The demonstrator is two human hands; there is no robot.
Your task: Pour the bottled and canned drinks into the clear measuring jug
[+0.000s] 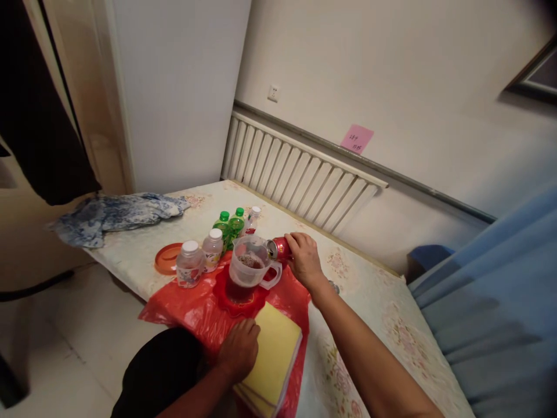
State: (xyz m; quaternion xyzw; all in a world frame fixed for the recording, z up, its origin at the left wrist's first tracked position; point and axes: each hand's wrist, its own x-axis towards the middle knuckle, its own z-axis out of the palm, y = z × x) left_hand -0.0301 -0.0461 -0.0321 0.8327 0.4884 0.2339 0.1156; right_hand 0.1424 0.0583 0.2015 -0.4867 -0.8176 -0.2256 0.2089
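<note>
My right hand [304, 258] is wrapped round a red drink can [281, 248], tipped on its side with its top over the rim of a clear plastic measuring jug [249, 273]. Dark, foamy liquid stands in the jug, which sits in a red scalloped dish [221, 299]. My left hand [239, 350] is closed, with curled fingers, at the edge of a stack of folded yellow cloths [278, 348]; whether it grips anything is hidden. Beneath these lies a red plastic bag [183, 307]. A grey can end [334, 286] shows partly behind my right forearm.
Left of the jug stand two clear white-capped jars [190, 267], an orange lid [167, 259], two green-capped bottles [237, 223] and a white-capped bottle [253, 222]. A blue patterned cloth [122, 213] covers the table's far left corner. A radiator [296, 171] runs behind the table [369, 290].
</note>
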